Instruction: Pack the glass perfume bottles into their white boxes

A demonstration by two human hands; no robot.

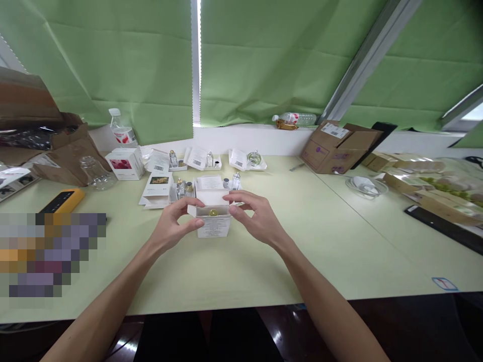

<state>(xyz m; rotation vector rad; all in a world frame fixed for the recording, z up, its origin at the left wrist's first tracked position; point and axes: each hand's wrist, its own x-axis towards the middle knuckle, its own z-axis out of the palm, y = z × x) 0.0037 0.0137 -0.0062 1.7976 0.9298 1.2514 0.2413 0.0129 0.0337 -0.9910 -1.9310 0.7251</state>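
A small white carton [213, 224] stands on the pale green table [339, 241] with its top flaps open. A gold-capped bottle [213, 212] sits inside it. My left hand [174, 223] grips the carton's left side, thumb on the left flap. My right hand [253, 216] holds the right side, fingers curled over the back flap. Just behind the carton lie small glass bottles [181, 188] and an open flat box [158, 185].
More white boxes [125, 163], labelled bags and small bottles [254, 158] line the back. A brown cardboard box [335, 147] and a white cable [365, 185] lie right. A yellow-black device [62, 201] and brown paper bags [71, 156] lie left.
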